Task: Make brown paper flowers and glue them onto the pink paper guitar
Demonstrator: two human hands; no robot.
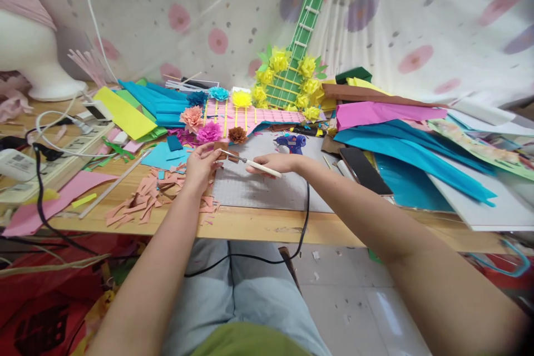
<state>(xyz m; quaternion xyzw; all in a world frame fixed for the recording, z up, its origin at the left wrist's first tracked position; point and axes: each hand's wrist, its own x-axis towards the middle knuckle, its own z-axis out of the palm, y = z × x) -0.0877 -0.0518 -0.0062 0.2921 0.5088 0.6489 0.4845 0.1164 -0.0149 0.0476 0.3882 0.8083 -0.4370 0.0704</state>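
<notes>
My left hand pinches a small brown paper piece above the grey cutting mat. My right hand is closed round a white-handled tool with a thin metal tip; the tip points left and touches the brown piece. Pink paper scraps lie scattered just left of my left hand. Paper flowers in pink, magenta and brown sit just beyond both hands.
A blue glue gun rests behind my right hand, its black cord hanging over the table edge. A black phone lies to the right among teal and pink paper sheets. A green paper guitar leans at the back. A power strip sits left.
</notes>
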